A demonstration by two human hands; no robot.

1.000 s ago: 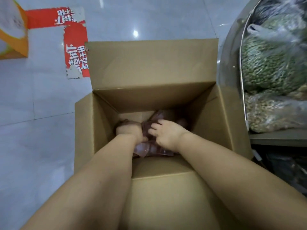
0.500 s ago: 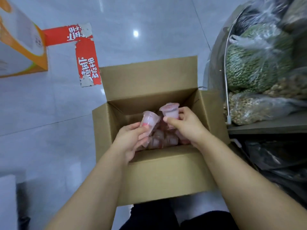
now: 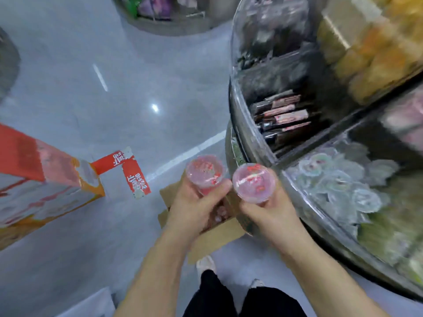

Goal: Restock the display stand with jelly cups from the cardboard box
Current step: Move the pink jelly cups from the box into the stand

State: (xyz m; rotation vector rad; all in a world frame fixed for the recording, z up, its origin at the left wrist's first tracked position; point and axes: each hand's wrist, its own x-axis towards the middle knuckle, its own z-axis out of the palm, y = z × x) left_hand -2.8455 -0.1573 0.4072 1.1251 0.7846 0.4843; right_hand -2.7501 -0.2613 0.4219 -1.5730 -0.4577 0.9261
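My left hand (image 3: 194, 203) grips a pink jelly cup (image 3: 204, 171) with a red-printed lid, held upright. Just to its right, my right hand (image 3: 272, 213) grips a second pink jelly cup (image 3: 253, 181). Both cups are raised above the open cardboard box (image 3: 215, 234) on the floor, which my hands largely hide. To the right is the round display stand (image 3: 258, 143) with a clear curved rim. One of its compartments holds several clear jelly cups (image 3: 336, 179).
The stand's other compartments hold dark and red packets (image 3: 283, 117) and yellow snacks (image 3: 375, 58). A red, white and orange carton (image 3: 43, 186) lies on the grey floor at left, near red floor tape (image 3: 128, 168). Another round stand (image 3: 169, 14) is far back. My legs (image 3: 242, 298) are below.
Both hands lifted out of the box, each with a jelly cup, and rose toward the stand. The view swung up and right, so the stand's compartments now show.
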